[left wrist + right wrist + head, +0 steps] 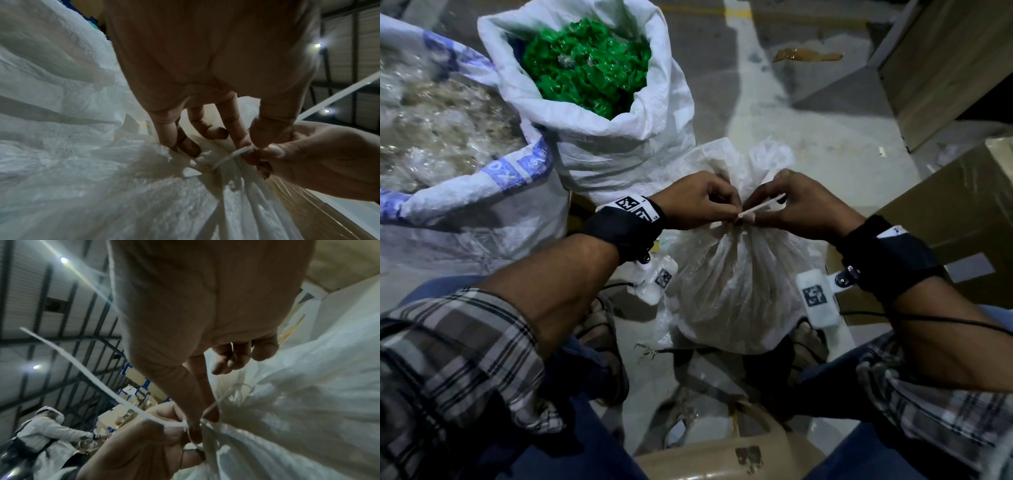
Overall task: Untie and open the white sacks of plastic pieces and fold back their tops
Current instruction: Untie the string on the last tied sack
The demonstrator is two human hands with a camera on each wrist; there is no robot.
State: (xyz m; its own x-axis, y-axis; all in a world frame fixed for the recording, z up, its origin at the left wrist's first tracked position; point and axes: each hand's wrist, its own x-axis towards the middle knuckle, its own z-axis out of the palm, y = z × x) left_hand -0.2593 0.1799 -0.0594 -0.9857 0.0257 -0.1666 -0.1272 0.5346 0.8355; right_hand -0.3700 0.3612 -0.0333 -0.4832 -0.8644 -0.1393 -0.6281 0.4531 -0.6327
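Note:
A small white sack (pixel 732 287) stands on the floor between my knees, its neck bunched and bound by a white plastic tie (pixel 760 207). My left hand (pixel 717 205) pinches the tie at the neck from the left, where the tie (pixel 230 155) loops round the gathered plastic. My right hand (pixel 763 212) pinches the same tie from the right, and the tie's long free tail (pixel 82 369) sticks out past it. The sack's loose top (pixel 750 161) flares above both hands. Its contents are hidden.
Behind stands an open white sack (pixel 619 144) of green plastic pieces (pixel 589 65), top folded back. At the left stands another open sack (pixel 465 192) of clear pieces. Cardboard boxes (pixel 941 205) stand close on the right. Another person in white (pixel 41 434) works farther off.

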